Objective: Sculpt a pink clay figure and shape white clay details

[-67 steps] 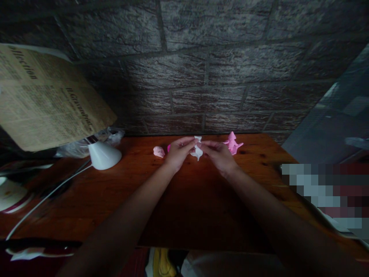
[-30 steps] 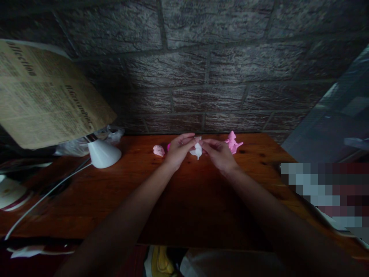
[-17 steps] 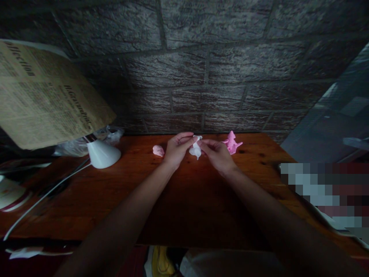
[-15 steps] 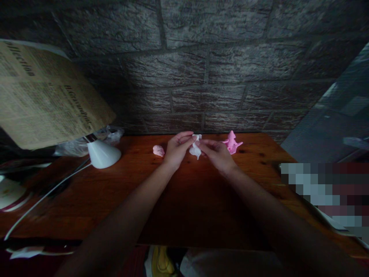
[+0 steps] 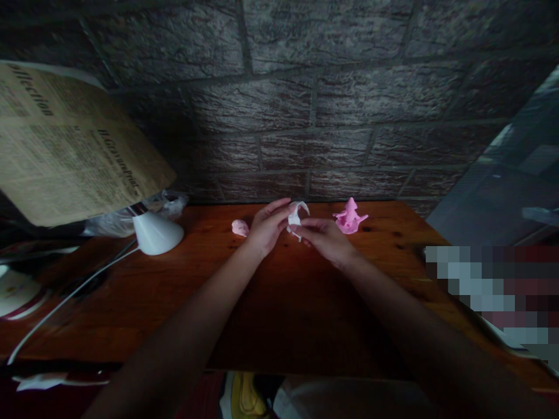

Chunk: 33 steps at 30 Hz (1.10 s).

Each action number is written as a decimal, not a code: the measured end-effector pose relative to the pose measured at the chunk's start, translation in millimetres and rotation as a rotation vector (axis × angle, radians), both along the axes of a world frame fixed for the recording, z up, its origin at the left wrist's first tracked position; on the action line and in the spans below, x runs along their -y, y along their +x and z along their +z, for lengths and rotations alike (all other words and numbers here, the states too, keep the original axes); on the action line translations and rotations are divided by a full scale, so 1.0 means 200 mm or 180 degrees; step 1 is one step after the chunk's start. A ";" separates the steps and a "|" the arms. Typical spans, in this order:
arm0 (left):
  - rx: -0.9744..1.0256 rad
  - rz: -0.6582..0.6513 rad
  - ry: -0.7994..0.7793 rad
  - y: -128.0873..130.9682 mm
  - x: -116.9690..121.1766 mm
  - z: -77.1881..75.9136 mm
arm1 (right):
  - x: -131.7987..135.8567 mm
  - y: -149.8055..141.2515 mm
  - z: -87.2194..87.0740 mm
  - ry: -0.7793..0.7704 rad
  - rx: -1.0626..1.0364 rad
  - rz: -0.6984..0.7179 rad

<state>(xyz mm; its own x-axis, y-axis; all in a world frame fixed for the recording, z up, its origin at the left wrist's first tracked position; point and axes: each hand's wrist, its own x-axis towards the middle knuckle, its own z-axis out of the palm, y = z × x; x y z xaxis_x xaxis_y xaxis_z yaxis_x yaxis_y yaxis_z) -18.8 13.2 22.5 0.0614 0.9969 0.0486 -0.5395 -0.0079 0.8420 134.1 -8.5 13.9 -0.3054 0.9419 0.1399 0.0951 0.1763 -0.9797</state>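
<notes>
Above the wooden table, my left hand (image 5: 268, 227) pinches a thin, curved white piece (image 5: 295, 217) between thumb and fingers. My right hand (image 5: 325, 235) grips its lower right side. The piece looks soft and irregular, with a strip arching at the top; I cannot tell whether it is clay or paper. Left of my left hand lies a pale pink lump (image 5: 239, 227), like modelling clay. A brighter pink figure (image 5: 350, 219) with a pointed top and thin side arms stands just right of my right hand, apart from it.
A lamp with a newsprint shade (image 5: 78, 145) and white base (image 5: 157, 233) stands at left, its cord crossing the wooden table (image 5: 183, 291). A clear plastic bag (image 5: 172, 203) lies behind it. A brick-patterned wall (image 5: 279, 105) closes the back; a grey panel (image 5: 493, 180) rises at right.
The white piece has been turned or bent and now shows an arched strip at the top. My right fingers have shifted slightly lower and left. The pink things have stayed put.
</notes>
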 end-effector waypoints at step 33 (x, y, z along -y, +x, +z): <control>0.0266 0.0475 -0.0066 -0.03 -0.01 0.03 | 0.03 -0.03 0.00 -0.0607 0.0008 0.0322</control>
<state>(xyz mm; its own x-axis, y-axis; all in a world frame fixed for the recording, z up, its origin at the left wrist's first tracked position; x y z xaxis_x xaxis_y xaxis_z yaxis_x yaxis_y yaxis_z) -25.5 15.2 29.5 -0.0909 0.9955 0.0268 -0.6018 -0.0763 0.7950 128.8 -14.1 14.6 -0.3997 0.9158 -0.0389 0.0890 -0.0035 -0.9960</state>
